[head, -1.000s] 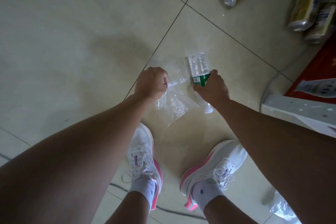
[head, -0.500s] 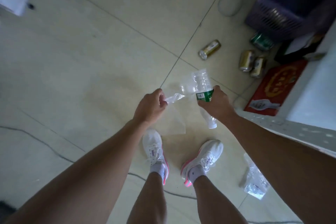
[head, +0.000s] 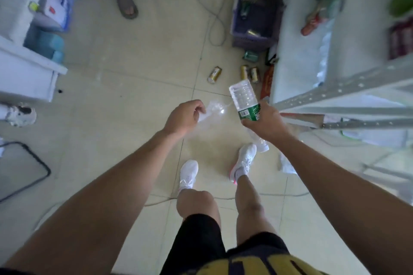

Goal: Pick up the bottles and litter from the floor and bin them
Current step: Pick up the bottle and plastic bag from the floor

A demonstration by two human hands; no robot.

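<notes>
The right hand (head: 264, 123) holds a clear plastic bottle (head: 244, 98) in the air above the floor (head: 125, 105), fingers (head: 252, 123) clamped round its middle over a green label with a white barcode patch. The bottle is ribbed, see-through and looks empty; its flat base points up and away from the person, and the neck end pokes out below the hand, close over the right shoe (head: 244, 159) in the view. The left hand (head: 185, 116) is closed in a loose fist on one edge of a clear plastic bag (head: 212, 110), which hangs crumpled and glinting between the two hands, not touching the bottle as far as can be seen.

On the floor beyond lie three gold cans (head: 214, 74) near a purple crate (head: 257, 6), one apart to the left and two side by side, with a green can (head: 250, 56) just in front of the crate. Another crumpled clear wrapper (head: 286, 165) lies on the floor beside the right shoe, at the foot of a metal shelf (head: 335, 91).
</notes>
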